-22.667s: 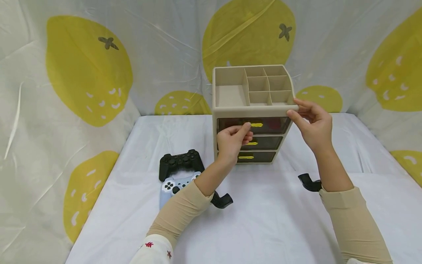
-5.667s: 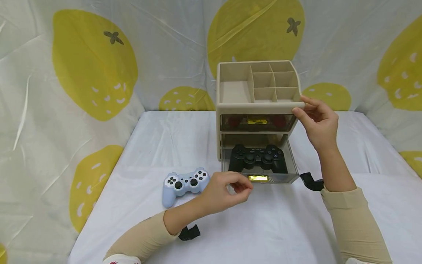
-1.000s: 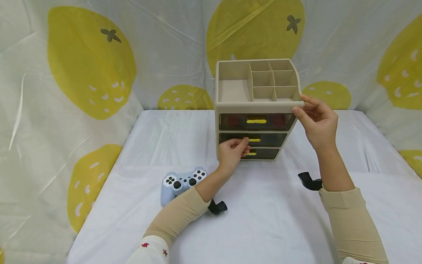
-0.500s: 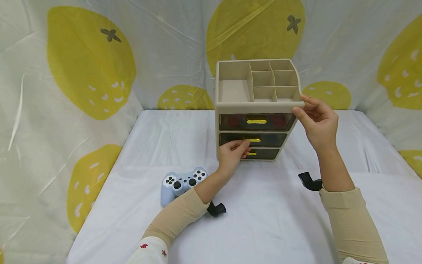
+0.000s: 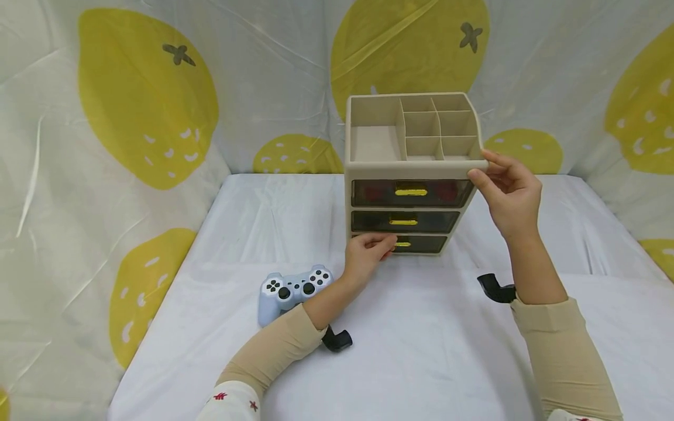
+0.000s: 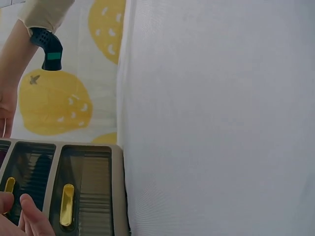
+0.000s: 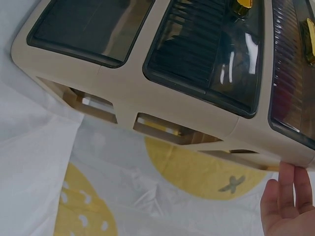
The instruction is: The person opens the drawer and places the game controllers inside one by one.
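Before the beige plastic drawer cabinet (image 5: 413,169), my left hand (image 5: 365,258), loosely parted, empty.
Just beyond it, rightward, the lowest gold bar handle (image 5: 403,244) lies crosswise; my right hand (image 5: 511,196) pinches the cabinet's upper right.

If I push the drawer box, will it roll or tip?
Rolling seems unlikely: the drawer box has a boxy shape. A push up high might tip it, since its drawers are stacked three high. The right hand at its top corner probably steadies it.

A white-clothed table (image 5: 421,356) bears a drawer unit (image 5: 411,170); a light-blue controller (image 5: 296,290) lies nearby.
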### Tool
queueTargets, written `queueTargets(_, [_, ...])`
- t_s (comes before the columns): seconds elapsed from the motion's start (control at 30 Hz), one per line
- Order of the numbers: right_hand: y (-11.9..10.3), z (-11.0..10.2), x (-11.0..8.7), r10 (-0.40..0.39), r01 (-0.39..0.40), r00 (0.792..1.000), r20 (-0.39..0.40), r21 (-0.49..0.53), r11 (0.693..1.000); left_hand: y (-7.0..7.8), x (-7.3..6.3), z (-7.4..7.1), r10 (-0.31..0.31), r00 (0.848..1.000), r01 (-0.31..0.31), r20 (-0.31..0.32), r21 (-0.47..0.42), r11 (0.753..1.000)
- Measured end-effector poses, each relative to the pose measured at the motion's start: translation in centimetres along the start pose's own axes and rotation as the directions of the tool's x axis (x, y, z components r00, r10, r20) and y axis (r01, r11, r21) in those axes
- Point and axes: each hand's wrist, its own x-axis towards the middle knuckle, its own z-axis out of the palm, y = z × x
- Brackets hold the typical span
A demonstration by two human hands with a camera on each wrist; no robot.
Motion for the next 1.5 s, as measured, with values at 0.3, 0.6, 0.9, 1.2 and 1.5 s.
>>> queueTargets(0.3, [0.0,0.1,0.0,0.009,-0.009,1.0,0.0,0.021,1.0,-0.6,0.1,-0.9,-0.081,0.995,0.091,-0.051,0.235,0.968])
queueTargets(0.6, [-0.1,0.0,0.0,0.019,-0.019,1.0,-0.007,-0.003,1.0,-1.0,0.3,-1.0,-0.145,0.989,0.149,-0.036,0.339,0.929])
queueTargets(0.9, [-0.3,0.1,0.0,0.019,-0.019,1.0,-0.005,-0.007,1.0,-1.3,0.9,-0.5,-0.135,0.99,0.138,-0.027,0.212,0.968])
queueTargets(1.2, [-0.1,0.1,0.0,-0.035,0.035,0.999,-0.001,0.015,0.999,-1.1,1.0,-0.1,-0.166,0.985,0.17,-0.037,0.163,0.972])
queueTargets(1.5, [0.0,0.1,0.0,-0.077,0.077,0.997,0.01,-0.012,0.997,-1.2,0.4,-0.1,-0.201,0.979,0.205,-0.037,0.179,0.962])
